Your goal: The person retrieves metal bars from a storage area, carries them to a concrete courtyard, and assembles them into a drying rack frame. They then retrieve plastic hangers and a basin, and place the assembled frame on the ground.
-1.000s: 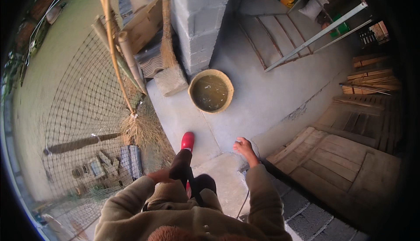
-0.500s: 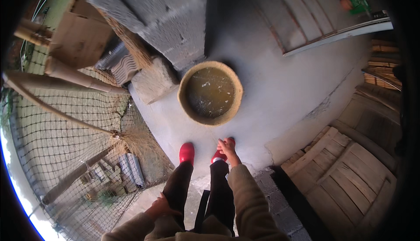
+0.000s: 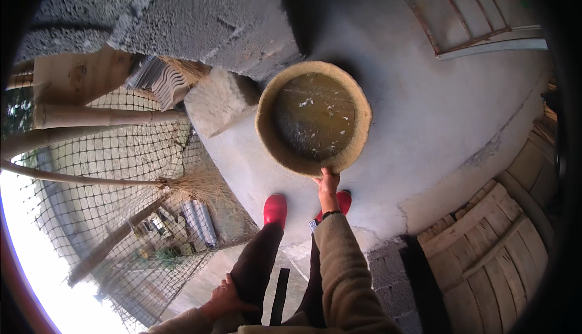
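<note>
A round tan basin (image 3: 362,112) with a thick, rough rim stands on the grey concrete floor, beside a wall corner. Murky brownish water (image 3: 312,115) with small whitish flecks covers its bottom. My right hand (image 3: 328,183) grips the near edge of the rim, thumb over the top and the other fingers partly hidden below. Against my left thigh rests my left hand (image 3: 225,300), its fingers laid out on the dark trousers and nothing in it. My red shoes (image 3: 275,211) are just on the near side of the basin.
Beyond the basin is a rough block wall (image 3: 200,24), with a pale stone block (image 3: 221,100) to its left. Black netting (image 3: 115,170), bamboo poles (image 3: 103,116) and a straw broom (image 3: 194,185) line the left. Wooden boards (image 3: 479,255) lie at right.
My right hand has reached forward and taken hold of the basin's near rim. The basin looks larger and nearer as the view has shifted. My left hand stays on my leg.
</note>
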A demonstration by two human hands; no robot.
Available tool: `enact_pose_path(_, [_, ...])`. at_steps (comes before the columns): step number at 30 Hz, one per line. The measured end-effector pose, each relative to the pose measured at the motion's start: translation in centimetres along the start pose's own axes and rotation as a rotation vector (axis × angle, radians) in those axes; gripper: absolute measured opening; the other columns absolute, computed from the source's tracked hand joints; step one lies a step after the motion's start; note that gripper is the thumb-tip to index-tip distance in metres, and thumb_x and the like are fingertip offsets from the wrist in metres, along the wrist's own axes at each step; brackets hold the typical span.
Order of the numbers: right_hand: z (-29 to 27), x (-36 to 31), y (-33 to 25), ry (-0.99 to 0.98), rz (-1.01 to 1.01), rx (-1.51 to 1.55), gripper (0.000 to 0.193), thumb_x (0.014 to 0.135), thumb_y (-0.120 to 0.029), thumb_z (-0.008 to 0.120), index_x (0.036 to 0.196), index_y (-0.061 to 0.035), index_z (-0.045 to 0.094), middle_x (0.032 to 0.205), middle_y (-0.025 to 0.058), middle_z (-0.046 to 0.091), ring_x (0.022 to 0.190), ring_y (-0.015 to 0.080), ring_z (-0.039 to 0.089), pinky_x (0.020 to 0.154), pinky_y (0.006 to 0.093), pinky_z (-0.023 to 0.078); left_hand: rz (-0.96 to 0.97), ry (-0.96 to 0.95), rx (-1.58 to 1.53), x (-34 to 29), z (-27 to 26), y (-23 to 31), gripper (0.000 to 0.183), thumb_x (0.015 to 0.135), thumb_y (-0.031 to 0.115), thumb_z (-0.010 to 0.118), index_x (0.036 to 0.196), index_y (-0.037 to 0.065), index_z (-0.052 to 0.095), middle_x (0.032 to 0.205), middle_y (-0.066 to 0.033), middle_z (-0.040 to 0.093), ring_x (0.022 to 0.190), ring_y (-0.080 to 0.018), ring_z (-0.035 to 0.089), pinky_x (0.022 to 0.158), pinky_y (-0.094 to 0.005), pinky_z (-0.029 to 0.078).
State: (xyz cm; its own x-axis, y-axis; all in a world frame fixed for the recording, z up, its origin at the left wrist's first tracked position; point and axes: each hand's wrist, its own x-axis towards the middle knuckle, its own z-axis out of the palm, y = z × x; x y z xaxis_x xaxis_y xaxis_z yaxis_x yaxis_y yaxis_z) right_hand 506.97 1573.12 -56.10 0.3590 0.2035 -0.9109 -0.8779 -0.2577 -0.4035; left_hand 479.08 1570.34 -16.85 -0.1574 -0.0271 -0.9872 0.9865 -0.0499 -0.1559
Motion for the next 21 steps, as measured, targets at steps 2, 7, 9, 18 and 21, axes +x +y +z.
enact_pose_path(2, [0.0,-1.4,-2.9,0.013,-0.044,-0.066,0.057,0.079,-0.001,0.058,0.133,-0.0078,0.039,0.125,0.012,0.047,0.108,0.0298,0.052,0.071,0.0503,0.061,0.01,-0.007,0.004,-0.4,-0.2,0.5,0.152,0.042,0.075,0.078,0.136,-0.021,0.007,0.124,-0.0328,0.045,0.115,-0.0413,0.051,0.096,-0.0441,0.043])
enact_pose_path(7, [-1.9,-9.0,-13.6,0.114,-0.076,-0.22,0.054,0.077,-0.001,0.057,0.129,-0.0055,0.043,0.117,0.0111,0.049,0.097,0.0293,0.056,0.062,0.0494,0.062,0.033,0.023,-0.011,-1.6,0.4,1.1,0.155,0.041,0.076,0.077,0.135,-0.023,0.005,0.129,-0.0354,0.042,0.121,-0.0423,0.047,0.099,-0.0442,0.041])
enact_pose_path(9, [-4.0,-13.3,-18.3,0.125,-0.104,-0.221,0.051,0.076,-0.002,0.058,0.125,-0.007,0.046,0.114,0.0104,0.051,0.097,0.0289,0.055,0.06,0.0507,0.062,0.028,0.022,-0.012,-2.6,0.6,2.2,0.157,0.04,0.077,0.076,0.135,-0.023,0.002,0.13,-0.036,0.041,0.121,-0.0427,0.047,0.099,-0.0435,0.042])
enact_pose_path(18, [-4.8,-20.8,-39.7,0.209,-0.261,-0.274,0.053,0.076,0.0,0.054,0.127,-0.0113,0.046,0.117,0.0165,0.052,0.087,0.0375,0.061,0.06,0.0523,0.061,0.313,0.16,0.037,-9.2,-8.2,14.3,0.152,0.048,0.074,0.077,0.135,-0.021,-0.004,0.113,-0.0373,0.054,0.103,-0.0413,0.06,0.088,-0.0404,0.05])
enact_pose_path(21, [-0.7,-18.7,-45.1,0.175,-0.22,-0.389,0.054,0.08,-0.002,0.056,0.131,-0.0117,0.043,0.124,0.015,0.048,0.102,0.0348,0.056,0.063,0.0498,0.062,0.367,-0.086,-0.061,-11.2,-12.7,17.0,0.143,0.052,0.072,0.076,0.14,-0.014,0.004,0.118,-0.0346,0.052,0.106,-0.0431,0.058,0.088,-0.0428,0.049])
